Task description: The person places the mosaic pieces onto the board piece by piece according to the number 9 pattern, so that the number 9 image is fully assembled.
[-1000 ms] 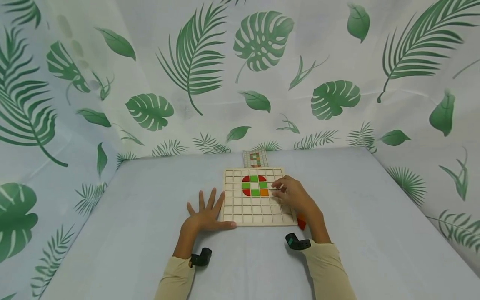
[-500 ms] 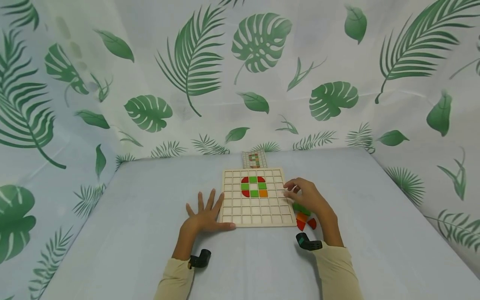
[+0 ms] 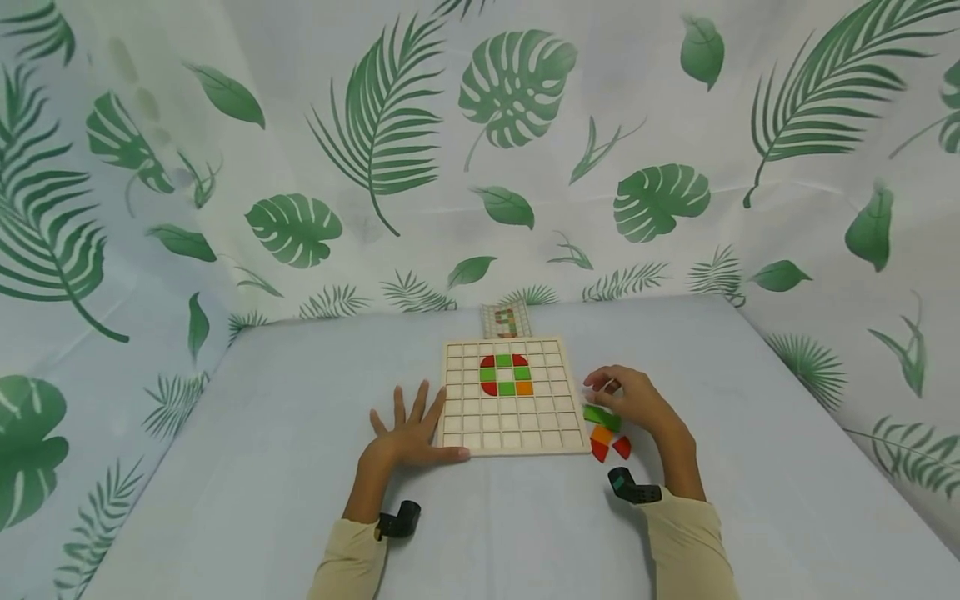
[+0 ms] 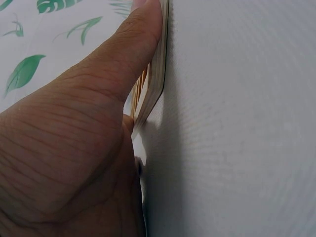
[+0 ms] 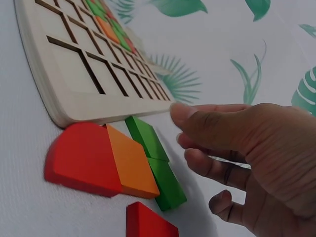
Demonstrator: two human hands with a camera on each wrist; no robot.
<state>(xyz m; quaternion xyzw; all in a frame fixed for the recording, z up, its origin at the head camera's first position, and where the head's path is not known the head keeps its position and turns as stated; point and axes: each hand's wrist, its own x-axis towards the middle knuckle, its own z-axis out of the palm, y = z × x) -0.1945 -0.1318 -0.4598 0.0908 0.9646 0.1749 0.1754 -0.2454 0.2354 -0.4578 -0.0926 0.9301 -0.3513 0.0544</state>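
Observation:
A wooden grid board (image 3: pixel 465 423) lies flat, with red, green and orange tiles set in a ring in its upper middle cells. My left hand (image 3: pixel 411 440) rests at the board's lower left corner, fingers spread along the left side and thumb at the front edge. In the left wrist view the thumb (image 4: pixel 133 44) lies against the board's side. My right hand (image 3: pixel 633 398) hovers just off the board's right edge, fingers loosely bent and holding nothing visible. Below it lie green tiles (image 5: pixel 158 163), an orange tile (image 5: pixel 131 160) and red rounded tiles (image 5: pixel 81 158).
Behind the board stands a small pattern card (image 3: pixel 495 321) showing a coloured grid design. A white cloth (image 3: pixel 315 467) covers the table. Leaf-printed fabric (image 3: pixel 420 250) hangs around the back and sides.
My right hand has moved right and slightly down, from over the board to beyond its right edge, uncovering the loose tiles. My left hand has stayed at the corner.

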